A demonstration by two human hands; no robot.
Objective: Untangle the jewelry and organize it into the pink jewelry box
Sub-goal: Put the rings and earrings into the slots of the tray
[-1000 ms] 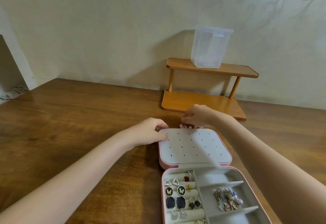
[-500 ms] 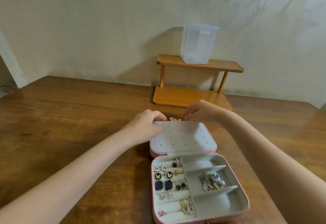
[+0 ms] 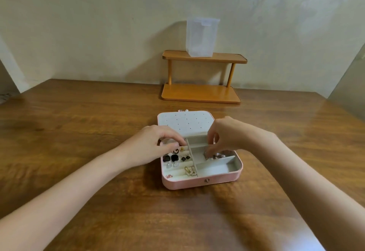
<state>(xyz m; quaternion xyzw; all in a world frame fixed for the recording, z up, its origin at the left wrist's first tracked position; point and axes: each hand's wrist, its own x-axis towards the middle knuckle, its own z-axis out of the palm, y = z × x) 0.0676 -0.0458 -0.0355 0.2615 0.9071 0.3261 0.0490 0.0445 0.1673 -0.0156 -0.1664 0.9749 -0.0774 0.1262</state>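
head view: both hands have moved from the lid into the pink jewelry box (image 3: 199,181). right hand (image 3: 227,136) pinches the tangled jewelry (image 3: 214,155); left hand (image 3: 152,146) curls by the earring rolls, grip unclear. untangling looks about to begin.

Pink jewelry box (image 3: 199,183): smooth outer wall with a soft sheen, like faux leather, small metal snap at the front. Lining (image 3: 233,166) matt, pale grey, velvety. Open lid panel (image 3: 185,123) matt, dotted with tiny holes. Tangled jewelry (image 3: 216,155) in the middle right compartment: glinting metal. Gold earrings (image 3: 190,171): shiny metal. Black studs (image 3: 170,158): glossy. Wooden table (image 3: 79,132): dark, varnished, strongly grained, reflective. Two-tier shelf (image 3: 201,93): lighter, smooth, satin wood. Container (image 3: 201,37): frosted translucent plastic. Wall (image 3: 98,23): matt, faintly patterned.
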